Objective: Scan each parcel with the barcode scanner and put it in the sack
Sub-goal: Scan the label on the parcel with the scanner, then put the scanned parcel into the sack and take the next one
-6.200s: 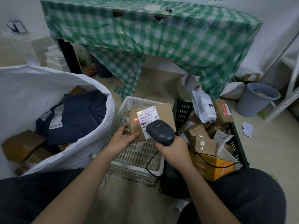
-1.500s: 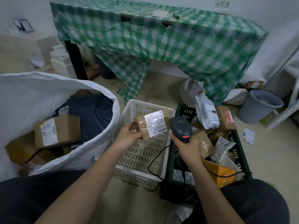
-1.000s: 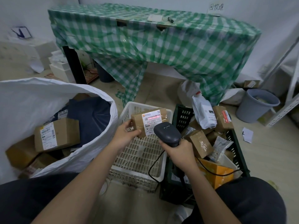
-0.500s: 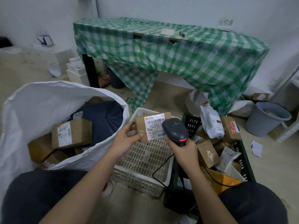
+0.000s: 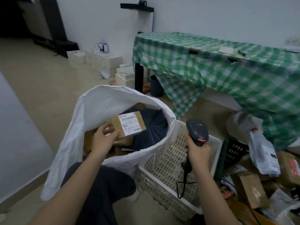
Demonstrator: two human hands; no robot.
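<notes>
Fingers [image 5: 113,133] of the left hand [image 5: 103,140] pinch the near corner of a small cardboard parcel [image 5: 129,123], held label-up over the mouth of the white sack [image 5: 90,111]; the right hand [image 5: 197,152], to the right of the sack above a white crate [image 5: 168,159], curls round the handle of the barcode scanner [image 5: 197,129]. To drop it well, I judge the hand should lower the parcel inside the sack's rim before letting go, aiming for the dark bag [image 5: 152,127] and boxes already inside; the scanner stays clear of the sack.

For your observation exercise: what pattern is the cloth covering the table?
Green-and-white check on the tablecloth, seen in the head view.
</notes>
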